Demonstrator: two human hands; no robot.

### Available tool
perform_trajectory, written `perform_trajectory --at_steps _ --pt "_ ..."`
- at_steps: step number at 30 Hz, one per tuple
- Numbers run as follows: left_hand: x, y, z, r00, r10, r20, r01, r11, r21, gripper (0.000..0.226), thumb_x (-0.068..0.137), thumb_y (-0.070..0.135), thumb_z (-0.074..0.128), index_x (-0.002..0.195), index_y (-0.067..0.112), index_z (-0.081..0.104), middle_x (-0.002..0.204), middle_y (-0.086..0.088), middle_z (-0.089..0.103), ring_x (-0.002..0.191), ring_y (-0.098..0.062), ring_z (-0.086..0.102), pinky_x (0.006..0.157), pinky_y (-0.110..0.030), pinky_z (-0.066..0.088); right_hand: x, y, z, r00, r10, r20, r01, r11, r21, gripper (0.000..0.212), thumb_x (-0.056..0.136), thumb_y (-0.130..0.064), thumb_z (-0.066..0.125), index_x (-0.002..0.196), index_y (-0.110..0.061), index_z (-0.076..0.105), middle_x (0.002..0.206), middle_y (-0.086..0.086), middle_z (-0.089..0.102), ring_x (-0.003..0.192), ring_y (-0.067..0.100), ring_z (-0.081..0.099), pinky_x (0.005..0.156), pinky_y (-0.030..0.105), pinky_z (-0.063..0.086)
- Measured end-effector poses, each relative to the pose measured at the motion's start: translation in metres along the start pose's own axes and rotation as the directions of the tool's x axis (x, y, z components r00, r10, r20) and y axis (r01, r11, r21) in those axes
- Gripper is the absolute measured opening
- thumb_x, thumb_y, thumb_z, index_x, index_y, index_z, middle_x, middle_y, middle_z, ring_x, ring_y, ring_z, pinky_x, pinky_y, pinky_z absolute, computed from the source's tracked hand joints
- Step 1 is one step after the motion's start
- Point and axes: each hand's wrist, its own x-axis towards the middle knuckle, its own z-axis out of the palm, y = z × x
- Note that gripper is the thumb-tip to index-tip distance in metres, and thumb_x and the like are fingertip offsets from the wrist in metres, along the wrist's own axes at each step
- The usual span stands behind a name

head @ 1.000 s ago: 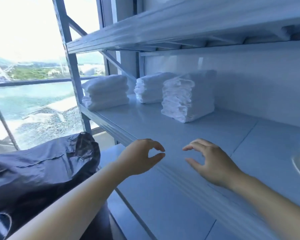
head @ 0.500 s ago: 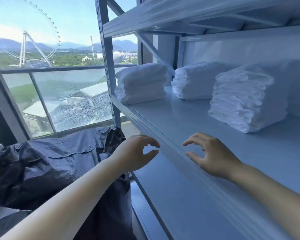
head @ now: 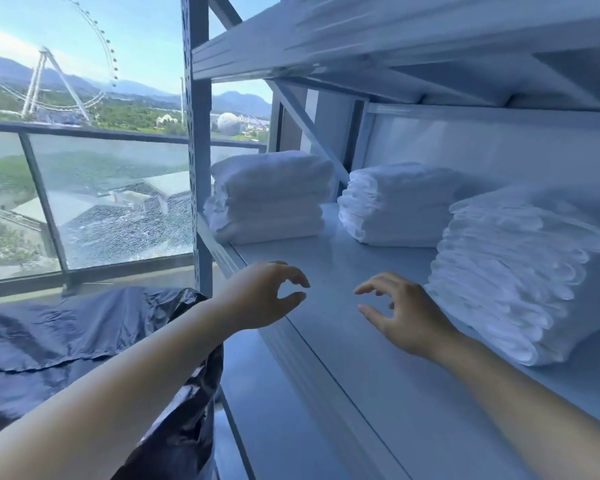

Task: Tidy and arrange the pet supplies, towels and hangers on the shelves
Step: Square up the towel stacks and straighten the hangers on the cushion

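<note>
At lower left we see a crumpled dark plastic bag (head: 84, 334), lying below a glass pane (head: 125, 223) shattered into a web of cracks. Beyond the railing (head: 84, 133) above it we make out a Ferris wheel (head: 44, 60), a white dome (head: 228, 123) and hazy mountains (head: 243, 100).

Left hand (head: 260, 296), right hand (head: 407, 318) — both bare, forearms (head: 125, 386) bare too

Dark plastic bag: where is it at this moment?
In the head view the dark crinkled plastic bag sits at lower left, below the window railing, just left of the grey metal shelving upright.
</note>
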Motion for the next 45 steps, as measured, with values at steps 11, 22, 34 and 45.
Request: perform_trajectory --at_steps 11,22,34,45 --pt "0.082 -0.044 0.015 0.991 0.114 -0.070 -0.114 0.993 0.005 0.023 0.090 0.041 0.052 0.111 0.039 0.059 0.118 0.018 0.057 0.104 -0.011 0.055 0.082 -0.032 0.049 0.062 0.027 0.014 0.997 0.060 -0.038 -0.062 0.997 -0.043 0.018 0.084 -0.028 0.064 0.102 -0.032 0.064 0.103 -0.018 0.056 0.093 -0.006 0.049 0.075 0.007 0.035" --pt "0.140 -0.125 -0.013 0.891 0.303 -0.339 -0.233 0.945 0.231 0.025 0.076 0.024 0.069 0.100 0.030 0.066 0.119 0.002 0.058 0.113 -0.022 0.055 0.076 -0.036 0.051 0.154 0.049 0.032 0.983 0.168 -0.073 -0.174 0.981 -0.084 0.021 0.084 -0.028 0.065 0.105 -0.032 0.064 0.100 -0.014 0.055 0.095 0.004 0.053 0.080 0.020 0.043" --pt "0.187 -0.148 0.048 0.846 0.524 -0.097 -0.411 0.757 0.508 0.041 0.054 0.014 0.082 0.093 0.026 0.074 0.116 -0.006 0.066 0.109 -0.027 0.062 0.090 -0.046 0.049 0.189 0.072 0.074 0.938 0.242 -0.247 -0.262 0.964 -0.047 0.021 0.082 -0.020 0.067 0.103 -0.021 0.066 0.097 -0.011 0.051 0.093 0.010 0.054 0.081 0.022 0.042" --pt "0.219 -0.167 0.056 0.883 0.467 -0.043 -0.392 0.784 0.481 0.056 0.076 0.015 0.023 0.101 0.027 0.072 0.129 -0.004 0.060 0.119 -0.028 0.057 0.094 -0.048 0.049 0.193 0.109 0.056 0.909 0.271 -0.315 -0.328 0.934 -0.141 0.025 0.077 -0.020 0.072 0.101 -0.019 0.066 0.099 -0.008 0.050 0.100 0.016 0.056 0.073 0.023 0.038"
